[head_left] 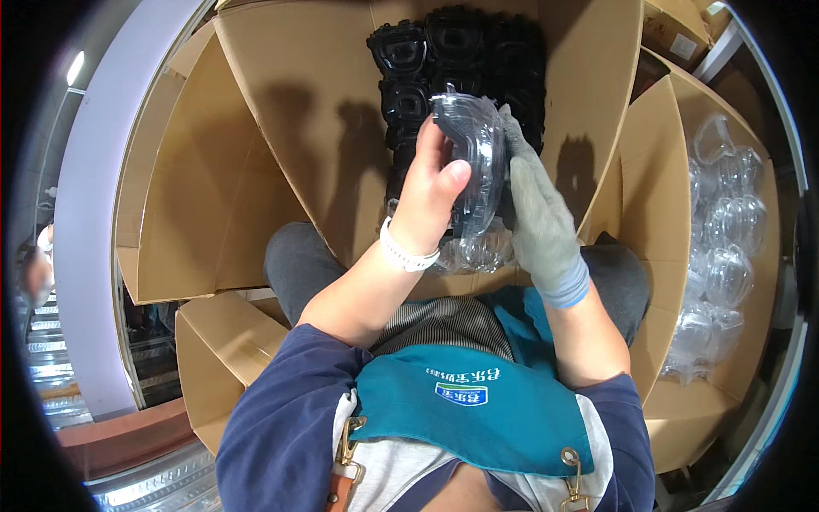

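Left hand (431, 192) bare, white wristband, closed around the near edge of a clear plastic tray (473, 158), thumb up along its side. Right hand (537, 218) in a grey glove, flat against the tray's far side, fingers extended upward, pressing rather than gripping. Tray held upright between both hands, above the lap, in front of an open cardboard box (341, 111). Stack of black trays (461, 60) lying inside that box, just behind the clear one. More clear trays (478, 252) bunched low between the wrists; whether touching the held one cannot be told. Second box (648, 171) to the right, holding a pile of clear shells (725, 239), well apart from the hands.

Judged step: fitting or separating the clear tray near the black stack. Best done with light, even pressure from both sides, since thin plastic likely buckles or cracks if squeezed hard. Worth keeping the tray square to the stack, edges lined up first. Gloved side likely slippery; bare thumb better for control.
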